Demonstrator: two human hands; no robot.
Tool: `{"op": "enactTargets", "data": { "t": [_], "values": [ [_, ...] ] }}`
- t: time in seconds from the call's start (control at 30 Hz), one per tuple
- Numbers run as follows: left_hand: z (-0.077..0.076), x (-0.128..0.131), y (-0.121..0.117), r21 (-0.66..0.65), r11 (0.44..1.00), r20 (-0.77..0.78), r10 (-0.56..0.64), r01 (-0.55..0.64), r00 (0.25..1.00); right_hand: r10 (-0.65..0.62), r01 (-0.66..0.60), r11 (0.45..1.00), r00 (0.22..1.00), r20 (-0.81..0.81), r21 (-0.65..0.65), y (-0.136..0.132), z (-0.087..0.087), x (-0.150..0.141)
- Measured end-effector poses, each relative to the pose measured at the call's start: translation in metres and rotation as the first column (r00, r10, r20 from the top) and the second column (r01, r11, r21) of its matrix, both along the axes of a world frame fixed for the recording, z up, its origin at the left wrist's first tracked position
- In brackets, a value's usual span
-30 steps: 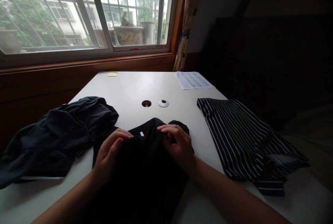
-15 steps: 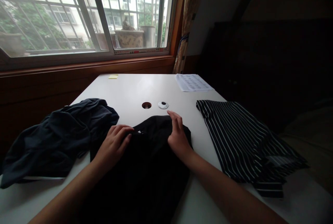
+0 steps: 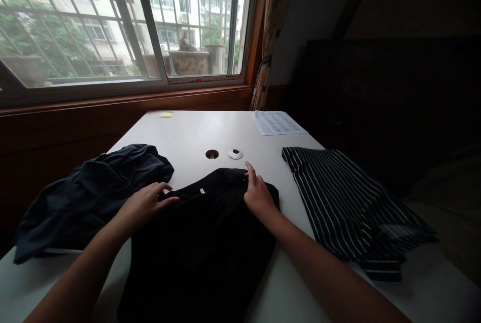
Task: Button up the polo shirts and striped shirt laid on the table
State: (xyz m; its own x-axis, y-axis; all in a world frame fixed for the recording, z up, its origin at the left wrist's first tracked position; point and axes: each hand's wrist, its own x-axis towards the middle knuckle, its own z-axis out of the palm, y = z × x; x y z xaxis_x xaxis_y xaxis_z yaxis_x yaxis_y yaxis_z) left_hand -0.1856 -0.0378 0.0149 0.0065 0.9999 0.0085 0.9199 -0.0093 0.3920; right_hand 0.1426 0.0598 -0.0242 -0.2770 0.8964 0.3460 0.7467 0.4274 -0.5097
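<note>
A black garment [image 3: 203, 243] lies spread on the white table [image 3: 188, 132] right in front of me, with a small white label near its top edge. My left hand [image 3: 145, 203] lies flat on the garment's upper left edge, fingers stretched out. My right hand [image 3: 257, 195] rests on the upper right corner of the garment, fingers extended toward the far edge. Neither hand grips the cloth.
A crumpled dark blue garment [image 3: 90, 193] lies at the left. A black-and-white striped garment [image 3: 349, 203] lies at the right, hanging over the table's edge. A cable hole [image 3: 212, 154], a white cap [image 3: 235, 153], a printed sheet [image 3: 277, 122] and a yellow note [image 3: 166, 114] lie farther back.
Both hands went from pinching the garment's top edge to lying flat on it. The left hand slid left along the edge, and the cloth now lies wider and flatter.
</note>
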Motion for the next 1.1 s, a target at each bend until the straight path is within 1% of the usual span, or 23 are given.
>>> {"op": "enactTargets", "data": {
  "t": [0.07, 0.13, 0.17, 0.2, 0.23, 0.27, 0.33, 0.37, 0.4, 0.43, 0.5, 0.6, 0.63, 0.67, 0.73, 0.77, 0.8, 0.83, 0.87, 0.93, 0.97, 1.03, 1.1],
  "values": [
    [0.003, -0.005, 0.000, -0.064, 0.995, 0.083, -0.078, 0.083, 0.993, -0.014, 0.014, 1.000, 1.000, 0.012, -0.025, 0.000, 0.002, 0.000],
    [0.007, -0.006, 0.000, -0.056, 0.990, 0.115, -0.122, 0.129, 0.986, -0.032, 0.033, 0.998, 0.999, 0.014, -0.056, -0.001, 0.005, 0.001],
    [0.009, -0.006, 0.000, -0.002, 0.992, 0.107, -0.126, 0.127, 0.986, -0.041, 0.042, 0.996, 0.999, 0.009, -0.076, -0.002, 0.006, 0.001],
    [0.010, -0.005, 0.000, 0.087, 0.991, 0.088, -0.109, 0.102, 0.990, -0.047, 0.047, 0.995, 0.999, -0.006, -0.091, -0.003, 0.008, 0.002],
    [0.012, -0.003, -0.001, 0.202, 0.978, 0.070, -0.068, 0.053, 0.995, -0.054, 0.050, 0.994, 0.998, -0.042, -0.095, -0.003, 0.010, 0.002],
    [0.013, -0.001, -0.002, 0.329, 0.944, 0.061, -0.006, -0.015, 0.998, -0.062, 0.054, 0.995, 0.993, -0.101, -0.084, -0.004, 0.013, 0.003],
    [0.015, 0.002, -0.003, 0.538, 0.830, 0.078, 0.127, -0.149, 0.989, -0.081, 0.074, 0.997, 0.961, -0.266, -0.036, -0.005, 0.018, 0.004],
    [0.016, 0.003, -0.003, 0.603, 0.774, 0.089, 0.176, -0.193, 0.980, -0.082, 0.083, 0.997, 0.932, -0.353, -0.012, -0.005, 0.021, 0.005],
    [0.016, 0.004, -0.003, 0.642, 0.736, 0.090, 0.207, -0.216, 0.974, -0.077, 0.088, 0.996, 0.899, -0.430, 0.004, -0.005, 0.023, 0.005],
    [0.015, 0.005, -0.002, 0.667, 0.712, 0.080, 0.225, -0.220, 0.971, -0.066, 0.083, 0.996, 0.870, -0.489, 0.014, -0.005, 0.025, 0.005],
    [0.014, 0.009, -0.001, 0.696, 0.692, 0.037, 0.231, -0.191, 0.972, -0.014, 0.040, 0.999, 0.834, -0.552, 0.034, -0.005, 0.025, 0.004],
    [0.014, 0.018, -0.002, 0.724, 0.681, -0.026, 0.188, -0.111, 0.982, 0.081, -0.059, 0.997, 0.841, -0.534, 0.058, -0.005, 0.021, 0.000],
    [0.014, 0.022, -0.004, 0.718, 0.693, -0.040, 0.142, -0.071, 0.989, 0.105, -0.087, 0.994, 0.849, -0.517, 0.059, -0.005, 0.019, -0.001],
    [0.014, 0.028, -0.005, 0.693, 0.721, -0.054, 0.068, -0.012, 0.996, 0.123, -0.109, 0.992, 0.858, -0.499, 0.057, -0.006, 0.018, -0.002],
    [0.014, 0.040, -0.010, 0.573, 0.799, -0.084, -0.165, 0.183, 0.983, 0.158, -0.151, 0.987, 0.879, -0.451, 0.052, -0.008, 0.017, -0.003],
    [0.013, 0.047, -0.013, 0.483, 0.820, -0.093, -0.300, 0.307, 0.949, 0.190, -0.184, 0.981, 0.892, -0.409, 0.054, -0.009, 0.017, -0.004],
    [0.012, 0.054, -0.016, 0.387, 0.820, -0.093, -0.420, 0.421, 0.903, 0.237, -0.231, 0.971, 0.907, -0.349, 0.059, -0.010, 0.017, -0.004],
    [0.011, 0.061, -0.019, 0.307, 0.806, -0.088, -0.505, 0.505, 0.859, 0.296, -0.289, 0.955, 0.915, -0.274, 0.064, -0.011, 0.017, -0.005],
    [0.010, 0.067, -0.021, 0.245, 0.791, -0.076, -0.560, 0.560, 0.825, 0.357, -0.350, 0.934, 0.914, -0.194, 0.069, -0.012, 0.016, -0.006],
    [0.009, 0.077, -0.026, 0.169, 0.775, -0.059, -0.609, 0.610, 0.791, 0.442, -0.438, 0.896, 0.895, -0.053, 0.073, -0.011, 0.015, -0.008],
    [0.009, 0.079, -0.027, 0.146, 0.772, -0.057, -0.618, 0.619, 0.784, 0.459, -0.457, 0.886, 0.888, -0.010, 0.076, -0.011, 0.013, -0.009],
    [0.011, 0.082, -0.030, 0.119, 0.771, -0.073, -0.622, 0.626, 0.780, 0.453, -0.451, 0.888, 0.892, 0.004, 0.085, -0.009, 0.011, -0.011],
    [0.012, 0.083, -0.031, 0.110, 0.770, -0.112, -0.619, 0.629, 0.777, 0.427, -0.422, 0.902, 0.904, -0.038, 0.093, -0.007, 0.010, -0.011]
  ]
}}
